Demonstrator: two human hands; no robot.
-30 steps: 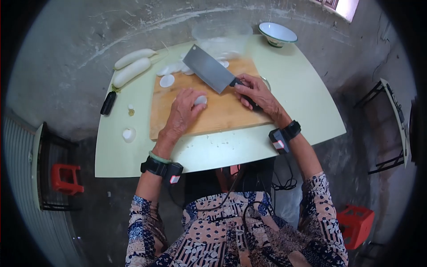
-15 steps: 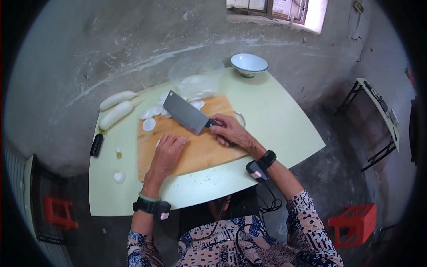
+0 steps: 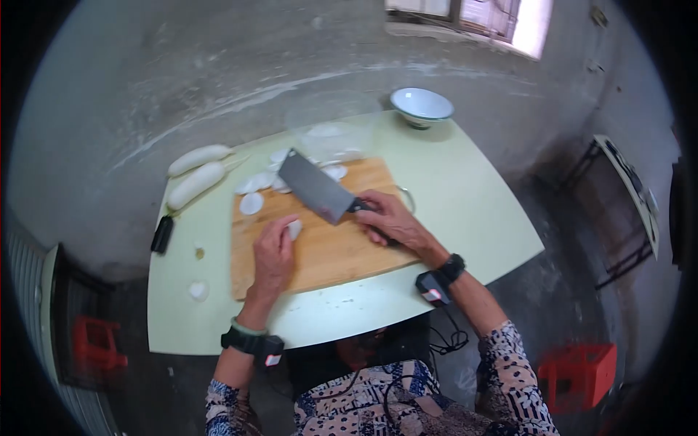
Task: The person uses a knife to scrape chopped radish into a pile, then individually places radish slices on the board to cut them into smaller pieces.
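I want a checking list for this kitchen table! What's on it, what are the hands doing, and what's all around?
Surface: pale green table, with a wooden cutting board on it.
Job's things: radish piece on the board; cleaver blade above the board; cut slices at the board's far edge.
Clutter: two whole radishes, clear plastic bowl, white bowl, black peeler, scraps.
Grippers: left hand holds the radish piece; right hand grips the cleaver handle.
Cables: black wires below the table edge.
Surroundings: concrete floor and wall, window, red stools.
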